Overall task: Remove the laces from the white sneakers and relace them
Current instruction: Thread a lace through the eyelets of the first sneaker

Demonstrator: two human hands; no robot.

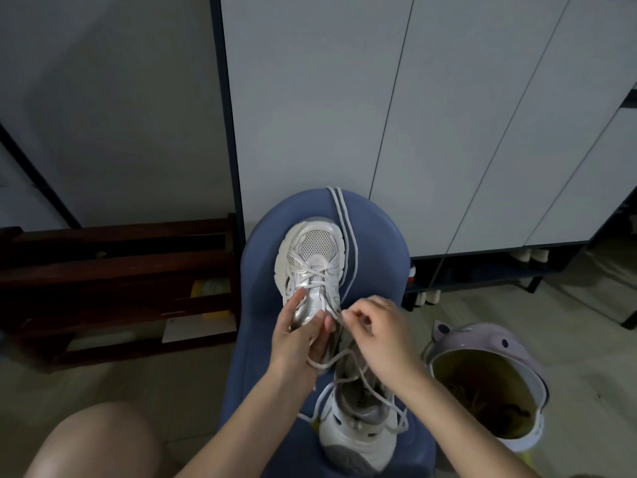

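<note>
Sneaker [312,260] toe-away on blue stool [256,270]; my left hand [299,334] grips tongue, right hand [374,326] pinches lace [339,317] at rt eyelet — keep tongue flat, feed tip straight thru, pull even w/ other side.
</note>
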